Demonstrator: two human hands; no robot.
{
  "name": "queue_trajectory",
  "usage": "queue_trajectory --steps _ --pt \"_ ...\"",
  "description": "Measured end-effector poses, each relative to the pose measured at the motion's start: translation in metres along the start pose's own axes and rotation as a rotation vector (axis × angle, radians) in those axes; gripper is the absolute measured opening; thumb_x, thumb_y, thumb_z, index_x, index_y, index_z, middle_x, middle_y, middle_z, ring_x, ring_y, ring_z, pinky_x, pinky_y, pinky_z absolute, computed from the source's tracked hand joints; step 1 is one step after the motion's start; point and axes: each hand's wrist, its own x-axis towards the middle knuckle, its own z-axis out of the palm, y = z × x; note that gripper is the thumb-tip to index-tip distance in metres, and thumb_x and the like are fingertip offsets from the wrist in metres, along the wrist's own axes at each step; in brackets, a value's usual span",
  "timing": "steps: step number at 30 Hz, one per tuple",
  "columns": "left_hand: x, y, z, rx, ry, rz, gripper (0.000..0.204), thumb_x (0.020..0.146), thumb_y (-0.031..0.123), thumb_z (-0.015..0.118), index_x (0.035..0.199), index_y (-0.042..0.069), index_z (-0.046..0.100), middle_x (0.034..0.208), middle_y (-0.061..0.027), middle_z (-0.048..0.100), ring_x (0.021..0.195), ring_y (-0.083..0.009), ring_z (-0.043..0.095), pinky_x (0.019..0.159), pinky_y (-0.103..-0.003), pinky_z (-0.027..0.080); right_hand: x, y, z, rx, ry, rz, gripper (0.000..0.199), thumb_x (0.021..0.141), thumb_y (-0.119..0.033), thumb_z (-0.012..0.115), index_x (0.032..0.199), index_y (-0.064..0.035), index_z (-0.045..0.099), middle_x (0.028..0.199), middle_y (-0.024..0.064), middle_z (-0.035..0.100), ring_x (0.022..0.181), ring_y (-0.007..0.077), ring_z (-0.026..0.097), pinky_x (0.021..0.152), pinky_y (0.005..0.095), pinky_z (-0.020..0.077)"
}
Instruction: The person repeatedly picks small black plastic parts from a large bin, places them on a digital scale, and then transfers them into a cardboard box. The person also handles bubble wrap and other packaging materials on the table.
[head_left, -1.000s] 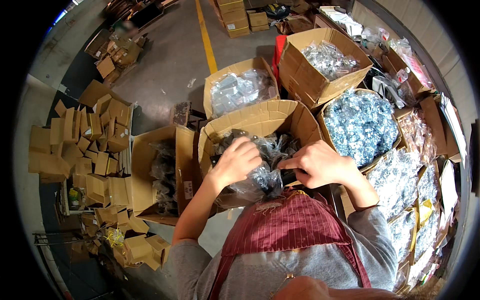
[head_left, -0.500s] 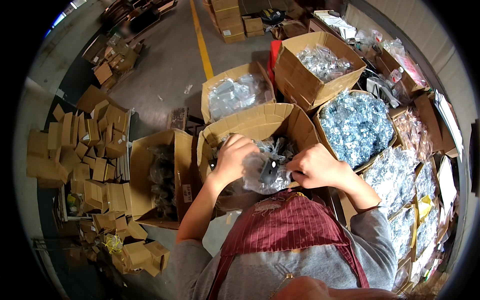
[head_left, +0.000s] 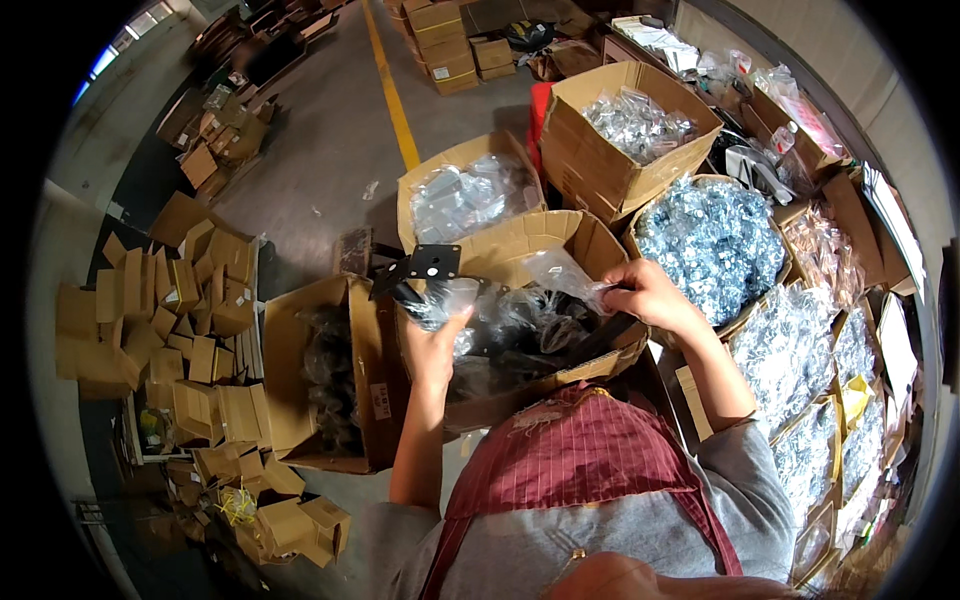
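My left hand (head_left: 432,345) is raised over the left wall of the large open cardboard box (head_left: 625,350) in front of me. It grips a black metal bracket (head_left: 437,262), which has a flat square plate with holes and is partly wrapped in clear plastic. At the box's right side, my right hand (head_left: 645,297) is closed on a clear plastic bag (head_left: 562,272) that stretches to the left. A black bar (head_left: 598,342) slants just under that hand; whether the fingers touch it I cannot tell. Several plastic-wrapped black parts (head_left: 530,318) lie inside the box.
Another box with wrapped dark parts (head_left: 330,375) stands to the left. Boxes of clear-bagged pieces (head_left: 470,195) and blue-tinted bagged parts (head_left: 710,250) stand beyond and right. Empty cartons (head_left: 215,300) pile up at far left. A yellow line (head_left: 390,85) crosses the floor.
The hands have moved apart. My left hand has turned and lifted the black bracket to the left; my right hand has moved slightly right and up with a plastic bag.
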Motion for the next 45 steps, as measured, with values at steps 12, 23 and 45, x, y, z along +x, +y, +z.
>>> queue_trajectory --steps 12,23,45 --pt "-0.015 0.002 0.071 0.098 -0.409 0.157 0.029 0.076 0.0 0.078 0.103 0.001 0.067 0.097 -0.0034 0.07 0.086 -0.0117 0.066 0.075 -0.027 0.053 0.025 0.002 0.032 0.389 -0.29 0.007 0.018 0.082 -0.005 0.061 0.092 0.0064 0.07 0.079 0.006 0.07 0.074 0.0111 0.063 0.072 0.0244 0.0484" --pt "-0.008 -0.024 0.049 -0.002 -0.165 -0.091 0.014 0.078 -0.005 0.07 0.093 -0.002 0.068 0.086 -0.0048 0.07 0.073 -0.0107 0.065 0.066 -0.025 0.051 0.003 0.001 -0.025 0.529 0.111 -0.076 0.01 0.078 -0.005 0.059 0.073 0.0009 0.065 0.066 0.0027 0.063 0.063 0.0088 0.057 0.059 0.0228 0.0419" --pt "-0.036 0.012 0.059 -0.419 -0.185 -0.101 0.03 0.085 0.002 0.064 0.114 -0.003 0.059 0.101 -0.0157 0.069 0.083 -0.0231 0.067 0.068 -0.031 0.053 0.044 0.021 0.069 0.013 0.509 -0.277 0.012 0.078 -0.014 0.066 0.078 -0.0036 0.071 0.067 0.0113 0.07 0.059 0.02 0.07 0.059 0.0322 0.055"
